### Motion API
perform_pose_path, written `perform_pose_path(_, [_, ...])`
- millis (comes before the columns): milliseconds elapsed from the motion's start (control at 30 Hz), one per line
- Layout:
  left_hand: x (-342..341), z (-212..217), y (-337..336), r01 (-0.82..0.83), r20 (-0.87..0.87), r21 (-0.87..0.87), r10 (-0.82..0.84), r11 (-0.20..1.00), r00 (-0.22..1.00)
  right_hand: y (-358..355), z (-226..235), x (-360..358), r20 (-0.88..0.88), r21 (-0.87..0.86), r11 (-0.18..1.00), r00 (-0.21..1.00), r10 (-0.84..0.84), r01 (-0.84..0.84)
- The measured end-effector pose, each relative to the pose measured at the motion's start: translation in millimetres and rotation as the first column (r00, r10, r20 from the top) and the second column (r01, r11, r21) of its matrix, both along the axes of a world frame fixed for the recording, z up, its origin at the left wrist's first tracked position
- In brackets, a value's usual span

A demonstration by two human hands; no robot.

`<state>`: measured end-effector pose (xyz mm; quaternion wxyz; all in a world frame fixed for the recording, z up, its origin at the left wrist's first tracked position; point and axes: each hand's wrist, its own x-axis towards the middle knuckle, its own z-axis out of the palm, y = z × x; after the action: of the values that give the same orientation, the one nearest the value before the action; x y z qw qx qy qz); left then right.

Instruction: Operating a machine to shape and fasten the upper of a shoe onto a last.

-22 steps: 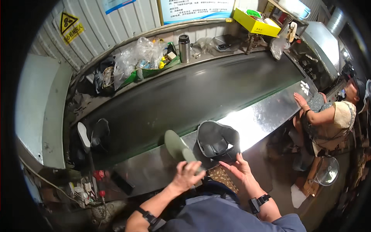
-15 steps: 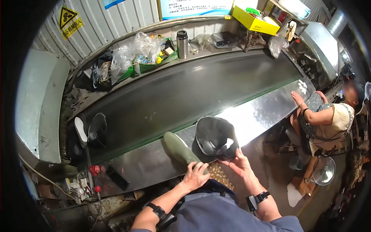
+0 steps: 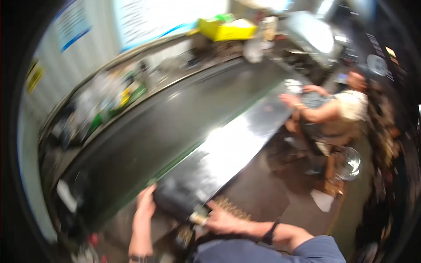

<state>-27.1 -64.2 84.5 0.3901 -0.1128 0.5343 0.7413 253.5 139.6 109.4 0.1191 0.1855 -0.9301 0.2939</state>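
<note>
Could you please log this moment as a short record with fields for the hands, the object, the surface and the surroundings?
Left hand: on the left side of the dark object.
Right hand: at its right near corner.
Object: dark object, blurred, on the steel ledge.
Surface: shiny steel ledge beside a dark conveyor belt.
Surroundings: seated person further along the ledge; yellow box beyond the belt.
Image: motion-blurred.

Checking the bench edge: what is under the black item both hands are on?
The black item lies on the shiny steel ledge. The left hand and right hand touch it; its underside is hidden and blurred.
</note>
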Motion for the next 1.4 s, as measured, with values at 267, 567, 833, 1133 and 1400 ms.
perform_pose_path(267, [-17, -44, -10, -0.140, -0.391, -0.469, -0.063, 0.872, 0.918, -21, -47, -5, -0.239, -0.115, 0.990, 0.965, -0.110, 0.084])
perform_pose_path(567, [2, -66, 9, -0.520, -0.780, -0.487, -0.082, 0.702, 0.620, -19, -47, -32, 0.092, -0.563, 0.796, 0.974, -0.206, 0.221])
perform_pose_path(833, [43, -28, 13, -0.311, -0.441, -0.711, -0.055, 0.631, 0.896, 13, -48, 4, 0.193, -0.404, 0.900, 0.977, -0.092, 0.165])
perform_pose_path(1133, [47, -4, 48, -0.281, -0.405, -0.882, -0.303, 0.378, 0.863, 13, -58, -5, 0.237, -0.514, 0.842, 0.971, -0.042, 0.162])
perform_pose_path(1400, [63, 9, 18, -0.382, -0.523, -0.759, -0.144, 0.528, 0.840, 34, -8, -1, 0.287, -0.622, 0.781, 0.944, 0.162, 0.055])
